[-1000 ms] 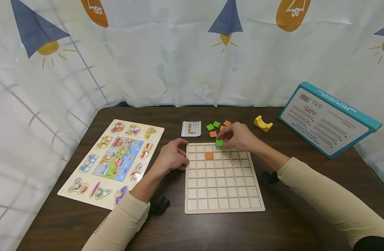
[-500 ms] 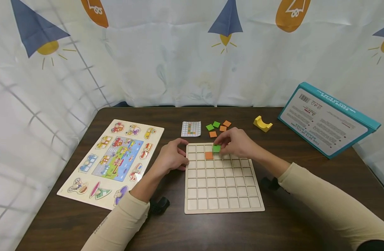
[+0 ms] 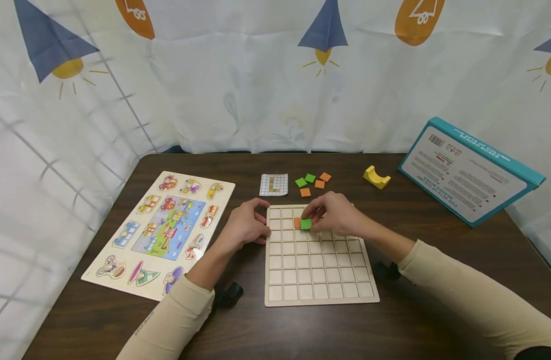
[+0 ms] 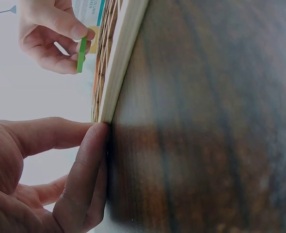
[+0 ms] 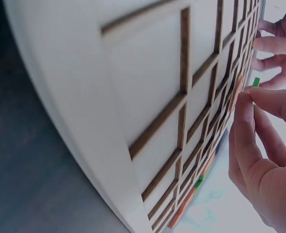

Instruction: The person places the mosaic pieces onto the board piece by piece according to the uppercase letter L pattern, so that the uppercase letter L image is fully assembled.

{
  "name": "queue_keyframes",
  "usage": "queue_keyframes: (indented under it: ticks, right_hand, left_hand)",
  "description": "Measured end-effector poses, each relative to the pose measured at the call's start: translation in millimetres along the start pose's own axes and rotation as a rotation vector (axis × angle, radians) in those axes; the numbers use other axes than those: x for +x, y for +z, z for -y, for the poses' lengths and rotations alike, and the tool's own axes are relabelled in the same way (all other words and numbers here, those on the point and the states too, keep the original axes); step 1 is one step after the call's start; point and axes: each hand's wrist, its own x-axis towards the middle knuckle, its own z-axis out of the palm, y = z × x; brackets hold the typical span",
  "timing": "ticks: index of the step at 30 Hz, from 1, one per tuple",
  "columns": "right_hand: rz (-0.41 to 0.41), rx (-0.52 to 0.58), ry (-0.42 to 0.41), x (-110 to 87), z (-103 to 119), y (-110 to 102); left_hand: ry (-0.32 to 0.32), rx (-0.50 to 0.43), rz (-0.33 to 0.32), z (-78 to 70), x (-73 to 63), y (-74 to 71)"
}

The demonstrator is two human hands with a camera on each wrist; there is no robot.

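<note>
A pale wooden grid board lies on the table, with one orange tile in an upper cell. Between thumb and fingertips, my right hand pinches a square green tile over the upper rows, overlapping the orange tile. In the left wrist view this green tile is seen edge-on, held above the board. My left hand touches the board's left edge near its upper corner, its fingertips against the side; nothing is lifted by it.
Several loose green and orange tiles lie behind the board, beside a small printed grid card. A picture puzzle lies at left. A yellow curved block and a teal-edged box are at right.
My right hand has brought the green tile from the board's far edge down and left, to beside the orange tile. My left hand stays at the board's edge.
</note>
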Motion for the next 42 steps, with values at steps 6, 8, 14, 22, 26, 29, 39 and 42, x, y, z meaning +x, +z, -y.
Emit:
queue_keyframes:
  ticks: [6, 8, 14, 22, 26, 29, 39, 42]
  right_hand:
    - [0.016, 0.017, 0.011, -1.5, 2, 6]
    - [0.026, 0.015, 0.004, -1.4, 2, 8]
    - [0.046, 0.0, -0.023, -0.5, 1, 12]
    - [0.049, -0.021, -0.036, 0.7, 1, 16]
    - [0.044, -0.032, -0.029, 0.8, 2, 17]
    - [0.043, -0.038, -0.027, 0.7, 3, 17]
    - [0.038, -0.042, -0.058, -0.1, 3, 18]
    - [0.038, -0.049, -0.058, -0.1, 3, 19]
  left_hand:
    - [0.0, -0.008, 0.007, 0.4, 1.0, 0.4]
    - [-0.001, -0.01, 0.008, 0.5, 1.2, 0.5]
    - [-0.004, -0.01, 0.003, 0.3, 0.9, -0.1]
    - [0.0, -0.013, 0.006, 0.1, 0.6, -0.5]
    - [-0.004, -0.014, 0.006, 0.0, 0.6, -0.6]
    - [-0.007, -0.014, 0.006, -0.1, 0.7, -0.6]
    - [0.01, -0.018, 0.008, 0.9, 0.7, -0.5]
    - [0.009, -0.016, 0.008, 1.2, 0.9, -0.3]
